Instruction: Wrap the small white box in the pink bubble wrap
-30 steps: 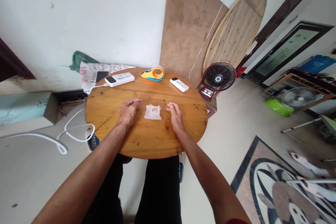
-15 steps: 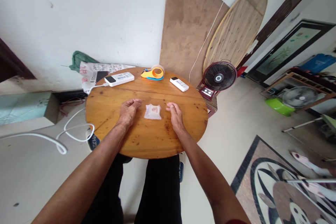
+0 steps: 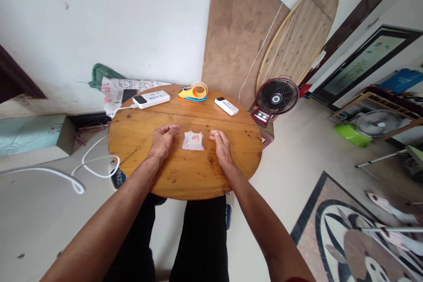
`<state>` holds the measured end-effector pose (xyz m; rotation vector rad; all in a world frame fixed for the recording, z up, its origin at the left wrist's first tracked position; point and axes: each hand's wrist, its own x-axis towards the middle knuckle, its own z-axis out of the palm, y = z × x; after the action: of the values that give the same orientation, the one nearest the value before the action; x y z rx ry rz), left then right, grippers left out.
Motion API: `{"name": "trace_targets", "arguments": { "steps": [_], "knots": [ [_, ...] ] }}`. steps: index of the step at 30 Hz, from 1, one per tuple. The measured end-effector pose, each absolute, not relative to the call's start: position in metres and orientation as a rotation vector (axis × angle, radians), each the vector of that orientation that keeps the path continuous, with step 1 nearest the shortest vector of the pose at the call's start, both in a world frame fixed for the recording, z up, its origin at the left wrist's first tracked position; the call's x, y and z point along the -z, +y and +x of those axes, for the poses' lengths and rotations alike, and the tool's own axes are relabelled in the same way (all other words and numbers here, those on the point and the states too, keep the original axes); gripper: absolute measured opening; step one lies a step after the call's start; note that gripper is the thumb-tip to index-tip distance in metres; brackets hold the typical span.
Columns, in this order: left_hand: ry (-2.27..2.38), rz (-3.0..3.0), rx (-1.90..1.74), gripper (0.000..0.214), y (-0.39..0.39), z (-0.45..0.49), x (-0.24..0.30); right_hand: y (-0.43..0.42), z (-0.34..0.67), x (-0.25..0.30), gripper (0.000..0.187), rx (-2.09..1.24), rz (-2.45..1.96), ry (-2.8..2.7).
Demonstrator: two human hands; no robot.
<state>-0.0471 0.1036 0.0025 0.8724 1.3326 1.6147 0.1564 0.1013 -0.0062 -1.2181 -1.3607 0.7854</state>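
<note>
A small clear plastic packet with something pink inside lies flat near the middle of a round wooden table. My left hand rests palm down on the table just left of the packet, fingers loosely curled and empty. My right hand rests palm down just right of the packet, fingers together, holding nothing. Neither hand touches the packet.
At the table's far edge lie a white power bank with a cable, an orange and blue tape dispenser and a white remote. A dark red fan stands right of the table. White cable loops on the floor at left.
</note>
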Motion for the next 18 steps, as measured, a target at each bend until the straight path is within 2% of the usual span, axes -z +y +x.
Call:
{"name": "trace_targets", "arguments": {
  "steps": [10,18],
  "knots": [
    [1.34,0.89,-1.609,0.017,0.1043,-0.0474,-0.0001,0.1024,0.1579,0.0088,0.034,-0.784,-1.21,-1.375],
    [1.435,1.0,-1.513,0.026,0.0966,-0.0453,-0.0045,0.1028,0.1575,0.0089,0.034,-0.792,-1.206,-1.355]
  ]
}}
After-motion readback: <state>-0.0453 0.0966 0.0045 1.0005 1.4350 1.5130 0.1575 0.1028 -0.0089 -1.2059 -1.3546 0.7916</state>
